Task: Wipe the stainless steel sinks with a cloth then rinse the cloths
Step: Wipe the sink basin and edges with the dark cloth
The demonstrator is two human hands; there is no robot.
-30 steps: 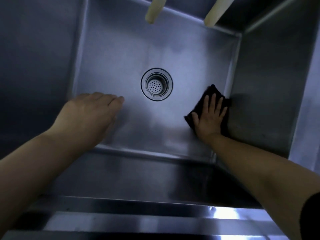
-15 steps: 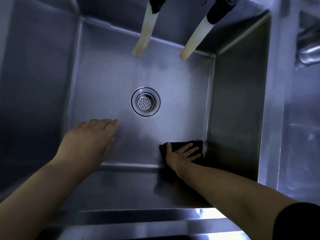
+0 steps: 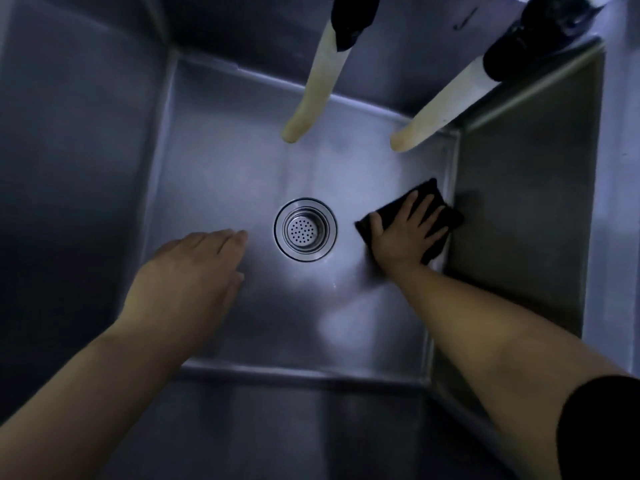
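Two hands are working down in the deep square stainless steel sink [image 3: 221, 168] here. The right hand [image 3: 403, 233] is pressing flat, fingers spread, on the dark folded cloth [image 3: 427, 195], which is lying on the sink floor right up against the right wall, just beside the round perforated metal drain strainer [image 3: 305, 229]. So the cloth is sitting directly under that palm, its longer side running roughly diagonally toward the back right corner. The left hand [image 3: 194, 271] is hovering or resting on the floor left of the drain, fingers straight and together, holding nothing; I can't tell if it's actually touching.

Looks to me like the right wall is blocking any further push that way, so the open room is leftward across the drain and back toward the two pale hanging hose spouts [image 3: 313, 95]. Right hand's obviously the one to keep wiping.
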